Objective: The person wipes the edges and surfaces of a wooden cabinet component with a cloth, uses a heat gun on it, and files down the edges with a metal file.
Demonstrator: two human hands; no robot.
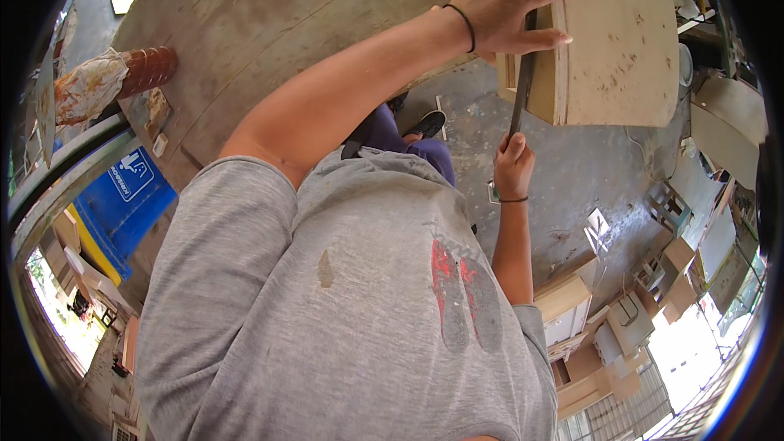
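Observation:
A long, dark, flat bar that looks like a file (pixel 523 96) runs along the edge of a pale wooden box-like piece (pixel 621 41). My right hand (pixel 513 165) is closed around its lower end, below the piece's near corner. At the upper end, my left hand (pixel 510 8) rests with fingers spread across the bar and the wooden edge, thumb stretched out. The bar passes under this hand, and its far end is hidden there. Dark smudges and spots mark the broad face of the piece.
A broad brown wooden surface (pixel 269 24) spreads across the upper left. Near it are a blue bin (pixel 122 204) and a reddish-brown cylinder (pixel 149 72). Grey floor (pixel 474 110) lies below, with my shoe (pixel 426 125) on it. Wooden furniture parts (pixel 629 318) crowd the lower right.

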